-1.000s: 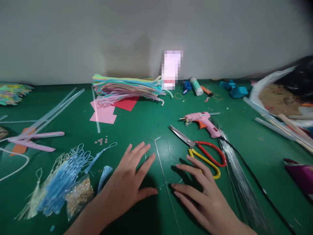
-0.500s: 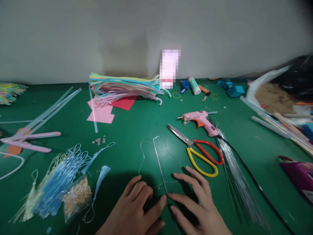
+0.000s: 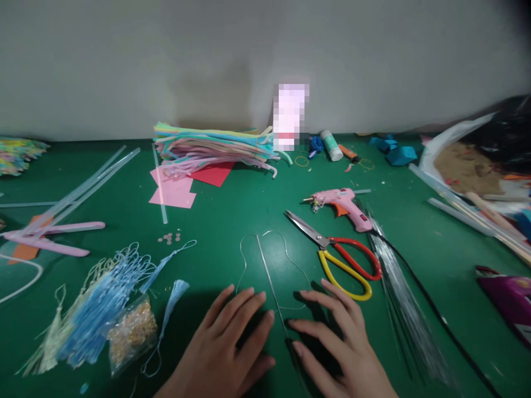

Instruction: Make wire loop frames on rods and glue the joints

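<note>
My left hand [image 3: 232, 337] rests with fingers spread at the left of a thin straight wire [image 3: 269, 275] lying on the green table. My right hand [image 3: 338, 337] is spread on the other side, its index fingertip close beside the wire. Around the wire lies a thin curved wire loop [image 3: 287, 255], whose two sides run down to my fingers; part of it is hidden under the left hand. Scissors [image 3: 326, 241] with one red and one yellow handle lie just beyond my right hand. A bundle of straight wires [image 3: 398, 282] lies further right.
A pink glue gun [image 3: 340, 204] with a black cord sits behind the scissors. Blue tassels [image 3: 97, 309] and a bag of gold rings [image 3: 131, 334] lie left. Pipe cleaners [image 3: 215, 146] are piled near the wall [image 3: 124, 66]. A purple object [image 3: 504, 298] stands at the right edge.
My left hand's fingers have uncurled and spread out, and the fingertips have moved forward. My right hand has shifted only slightly. The view has moved a little.
</note>
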Tool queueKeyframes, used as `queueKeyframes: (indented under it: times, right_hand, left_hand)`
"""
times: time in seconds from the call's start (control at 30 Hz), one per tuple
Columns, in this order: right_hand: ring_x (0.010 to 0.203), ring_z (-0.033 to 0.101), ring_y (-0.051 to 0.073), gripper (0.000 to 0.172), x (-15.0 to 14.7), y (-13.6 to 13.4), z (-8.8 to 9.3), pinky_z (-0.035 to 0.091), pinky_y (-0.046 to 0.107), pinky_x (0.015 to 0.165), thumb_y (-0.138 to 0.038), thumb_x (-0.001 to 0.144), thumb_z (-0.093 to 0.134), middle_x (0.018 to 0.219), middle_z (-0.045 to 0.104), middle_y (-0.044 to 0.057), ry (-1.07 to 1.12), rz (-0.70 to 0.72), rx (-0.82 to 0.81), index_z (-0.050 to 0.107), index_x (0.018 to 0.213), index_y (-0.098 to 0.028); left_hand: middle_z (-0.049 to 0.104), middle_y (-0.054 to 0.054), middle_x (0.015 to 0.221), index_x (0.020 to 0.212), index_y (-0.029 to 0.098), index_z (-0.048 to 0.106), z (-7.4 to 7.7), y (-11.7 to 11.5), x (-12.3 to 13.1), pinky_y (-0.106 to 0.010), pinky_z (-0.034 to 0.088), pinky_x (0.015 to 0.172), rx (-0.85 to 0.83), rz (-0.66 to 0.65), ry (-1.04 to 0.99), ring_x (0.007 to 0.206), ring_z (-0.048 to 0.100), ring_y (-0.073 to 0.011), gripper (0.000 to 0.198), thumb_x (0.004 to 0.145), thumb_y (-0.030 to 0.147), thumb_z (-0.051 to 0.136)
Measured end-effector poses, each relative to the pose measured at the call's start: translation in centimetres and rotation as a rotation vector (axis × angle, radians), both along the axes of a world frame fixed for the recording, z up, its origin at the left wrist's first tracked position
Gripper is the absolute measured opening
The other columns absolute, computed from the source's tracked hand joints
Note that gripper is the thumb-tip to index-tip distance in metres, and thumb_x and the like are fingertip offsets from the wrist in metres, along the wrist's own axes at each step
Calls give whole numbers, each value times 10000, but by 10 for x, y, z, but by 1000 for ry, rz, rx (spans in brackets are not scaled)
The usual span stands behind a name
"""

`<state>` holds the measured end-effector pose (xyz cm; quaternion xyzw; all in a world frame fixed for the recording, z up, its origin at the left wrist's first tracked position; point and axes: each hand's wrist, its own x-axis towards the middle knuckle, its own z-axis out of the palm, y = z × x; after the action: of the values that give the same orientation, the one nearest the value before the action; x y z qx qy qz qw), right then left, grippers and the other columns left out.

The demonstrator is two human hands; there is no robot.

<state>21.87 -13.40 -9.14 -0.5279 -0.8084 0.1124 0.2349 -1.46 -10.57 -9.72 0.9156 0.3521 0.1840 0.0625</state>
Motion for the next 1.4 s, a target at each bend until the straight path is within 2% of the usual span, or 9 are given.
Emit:
queueKeyframes:
  times: [0.13, 0.3, 0.4, 0.53, 0.67, 0.77, 0.97, 1.17, 1.4]
  right_hand:
    - [1319, 322, 326, 316, 9, 22, 3, 422, 536, 988, -273, 849, 619, 1320, 502, 80, -41, -1, -39, 618, 1165, -271]
    - [1306, 325, 333, 330, 8, 36, 3, 416, 533, 981, -276, 840, 645, 1318, 490, 81, -54, 90, -25, 628, 1169, -292]
    - [1263, 366, 318, 296, 5, 33, 2, 429, 502, 966, -269, 838, 652, 1250, 525, 92, -24, 86, -30, 641, 1134, -269]
    - [1075, 481, 272, 127, -2, 36, 5, 465, 454, 876, -248, 860, 620, 1055, 579, 85, 63, -28, -69, 665, 979, -248]
    - [955, 509, 249, 81, -15, 56, 11, 457, 458, 839, -213, 873, 582, 922, 587, 71, 122, -116, -158, 656, 842, -223]
    - [977, 513, 251, 65, -19, 73, 14, 444, 480, 886, -249, 858, 613, 946, 596, 74, 122, -79, -185, 671, 867, -224]
    - [1263, 421, 289, 425, 9, 85, 14, 377, 544, 1036, -435, 842, 639, 1302, 566, 53, -55, 250, -211, 581, 1247, -316]
    - [1419, 265, 320, 785, 33, 82, 4, 311, 597, 1093, -638, 793, 584, 1498, 408, 73, -210, 332, -170, 378, 1441, -247]
    - [1439, 201, 323, 810, 33, 87, -1, 250, 622, 1117, -615, 807, 585, 1467, 451, 51, -250, 308, -122, 322, 1469, -231]
  left_hand:
    - [424, -117, 1473, 1352, 150, 470, 11, 29, -10, -507, 292, 1126, -82, 35, 133, 1393, 307, -283, 480, 935, 385, 510]
    - [428, -141, 1476, 1380, 147, 442, 7, 59, -6, -555, 290, 1110, -153, 26, 178, 1393, 322, -298, 575, 941, 519, 437]
    - [409, -133, 1490, 1402, 165, 427, 4, 63, 0, -562, 269, 1115, -167, 3, 196, 1405, 301, -299, 576, 950, 522, 409]
    - [400, -131, 1496, 1402, 179, 437, 3, 65, 5, -563, 267, 1113, -148, -12, 184, 1411, 287, -301, 542, 953, 482, 434]
    - [403, -125, 1496, 1391, 179, 456, 4, 68, 5, -538, 266, 1121, -105, 50, 164, 1410, 292, -295, 476, 968, 395, 438]
    - [375, -126, 1512, 1429, 150, 397, 5, 72, -1, -537, 197, 1149, -102, 60, 176, 1426, 253, -292, 553, 961, 443, 432]
    - [168, -165, 1578, 1528, 133, 60, 4, 78, -15, -595, -8, 1146, -253, -88, 240, 1452, 137, -335, 1123, 726, 795, 487]
    - [140, -167, 1585, 1531, 161, 35, 5, 79, -16, -582, 23, 1150, -305, -65, 245, 1449, 144, -344, 1158, 698, 789, 538]
    - [159, -170, 1582, 1531, 148, 58, 8, 82, -14, -573, 0, 1152, -324, -53, 254, 1450, 131, -348, 1177, 679, 813, 525]
